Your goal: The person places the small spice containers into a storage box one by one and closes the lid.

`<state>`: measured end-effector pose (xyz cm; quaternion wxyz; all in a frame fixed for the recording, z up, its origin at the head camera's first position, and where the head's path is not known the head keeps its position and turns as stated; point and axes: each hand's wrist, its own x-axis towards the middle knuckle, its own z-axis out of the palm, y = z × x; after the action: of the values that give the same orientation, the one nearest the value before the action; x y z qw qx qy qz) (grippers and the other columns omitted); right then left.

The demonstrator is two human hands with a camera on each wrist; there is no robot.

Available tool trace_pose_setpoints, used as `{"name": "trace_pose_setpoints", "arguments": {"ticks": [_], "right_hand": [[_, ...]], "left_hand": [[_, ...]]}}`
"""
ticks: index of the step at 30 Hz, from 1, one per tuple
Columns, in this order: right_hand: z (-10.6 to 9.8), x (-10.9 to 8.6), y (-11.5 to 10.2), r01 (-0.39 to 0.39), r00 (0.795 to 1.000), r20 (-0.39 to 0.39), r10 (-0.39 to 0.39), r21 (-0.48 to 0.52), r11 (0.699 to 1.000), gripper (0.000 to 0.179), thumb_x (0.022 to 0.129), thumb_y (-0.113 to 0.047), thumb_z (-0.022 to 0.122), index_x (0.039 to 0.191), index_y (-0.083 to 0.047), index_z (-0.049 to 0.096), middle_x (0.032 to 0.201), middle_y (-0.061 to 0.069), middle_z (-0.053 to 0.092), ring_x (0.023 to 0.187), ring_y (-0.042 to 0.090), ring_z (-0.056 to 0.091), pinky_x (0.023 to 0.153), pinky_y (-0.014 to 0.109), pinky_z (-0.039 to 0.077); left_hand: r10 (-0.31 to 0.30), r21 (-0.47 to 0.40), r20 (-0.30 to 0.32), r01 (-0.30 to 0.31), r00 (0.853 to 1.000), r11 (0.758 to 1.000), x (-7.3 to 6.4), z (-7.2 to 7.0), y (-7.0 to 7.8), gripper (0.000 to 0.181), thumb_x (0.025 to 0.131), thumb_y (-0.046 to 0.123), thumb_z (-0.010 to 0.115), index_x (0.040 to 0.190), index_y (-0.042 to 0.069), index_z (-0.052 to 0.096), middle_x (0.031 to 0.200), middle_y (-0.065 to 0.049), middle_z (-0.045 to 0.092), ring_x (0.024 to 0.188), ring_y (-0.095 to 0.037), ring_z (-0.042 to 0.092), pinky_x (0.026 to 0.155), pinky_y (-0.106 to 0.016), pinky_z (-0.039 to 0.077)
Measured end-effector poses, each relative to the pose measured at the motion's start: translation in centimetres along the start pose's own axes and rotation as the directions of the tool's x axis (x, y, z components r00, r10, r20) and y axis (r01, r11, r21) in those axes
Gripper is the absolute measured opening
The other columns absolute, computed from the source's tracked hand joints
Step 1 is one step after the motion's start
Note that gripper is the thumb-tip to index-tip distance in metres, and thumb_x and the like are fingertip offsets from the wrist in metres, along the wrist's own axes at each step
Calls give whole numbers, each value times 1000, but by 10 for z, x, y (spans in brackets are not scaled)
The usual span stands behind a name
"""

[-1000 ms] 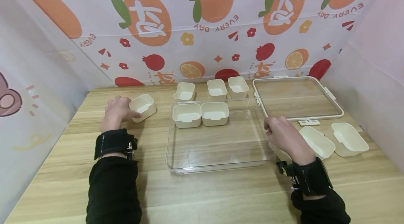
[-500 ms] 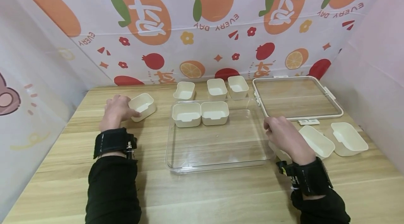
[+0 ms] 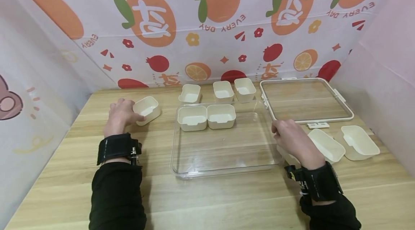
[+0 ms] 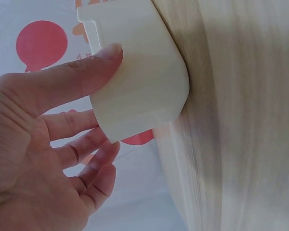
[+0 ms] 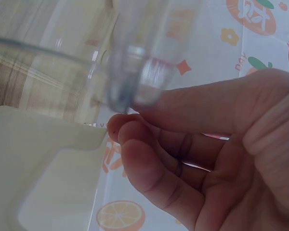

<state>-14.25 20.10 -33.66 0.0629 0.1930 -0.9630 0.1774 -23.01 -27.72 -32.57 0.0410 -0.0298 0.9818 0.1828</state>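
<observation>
Cream bin point(image 3: 147, 110) was pinched between thumb and fingers of the left hand point(image 3: 120, 114), base on the table point(image 3: 207, 201), left of and apart from the clear plastic box point(image 3: 223, 150). Box's right edge was pinched by the right hand point(image 3: 293, 139). Two inner bins point(image 3: 221, 117) were seated side by side at the back left; three rear bins point(image 3: 223, 92) were placed behind.
</observation>
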Motion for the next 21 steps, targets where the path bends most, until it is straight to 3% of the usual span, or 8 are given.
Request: {"name": "trace_pose_setpoints", "arguments": {"ticks": [5, 10, 14, 17, 21], "right_hand": [[2, -1, 0, -9, 1000, 9, 9, 8, 1000, 13, 78, 16, 65, 83, 3, 66, 76, 11, 65, 69, 25, 63, 63, 42, 53], [4, -2, 0, -11, 1000, 27, 10, 27, 1000, 13, 78, 15, 64, 84, 5, 66, 77, 12, 65, 72, 26, 64, 65, 42, 54], [4, -2, 1, -4, 1000, 21, 3, 27, 1000, 12, 78, 15, 64, 84, 6, 66, 77, 15, 66, 72, 28, 65, 65, 42, 55], [3, 0, 2, -2, 1000, 11, 2, 25, 1000, 11, 78, 15, 65, 85, 6, 67, 77, 15, 66, 72, 29, 65, 64, 42, 55], [0, 2, 3, -2, 1000, 14, 2, 18, 1000, 11, 79, 15, 64, 85, 6, 67, 78, 16, 66, 73, 29, 66, 66, 43, 55]], "left_hand": [[8, 21, 17, -8, 1000, 1000, 1, 2, -2, 70, 84, 21, 79, 130, -21, 47, 120, -37, 41, 105, -53, 34, 89, -60, 35], [129, 68, -16, -128, 991, 989, 1, -3, -1, 57, 83, 24, 79, 112, -19, 57, 102, -32, 52, 99, -49, 42, 88, -59, 35], [239, 72, -131, -231, 962, 970, 1, -13, 20, 51, 78, 22, 84, 100, -18, 61, 86, -26, 55, 97, -45, 44, 90, -60, 31], [275, 54, -186, -270, 943, 961, -2, -23, 43, 57, 76, 21, 86, 109, -19, 61, 100, -32, 56, 106, -48, 41, 94, -62, 30], [294, 19, -184, -296, 938, 955, -6, -31, 71, 70, 76, 22, 88, 126, -16, 58, 119, -35, 51, 113, -50, 40, 93, -62, 36]]}}
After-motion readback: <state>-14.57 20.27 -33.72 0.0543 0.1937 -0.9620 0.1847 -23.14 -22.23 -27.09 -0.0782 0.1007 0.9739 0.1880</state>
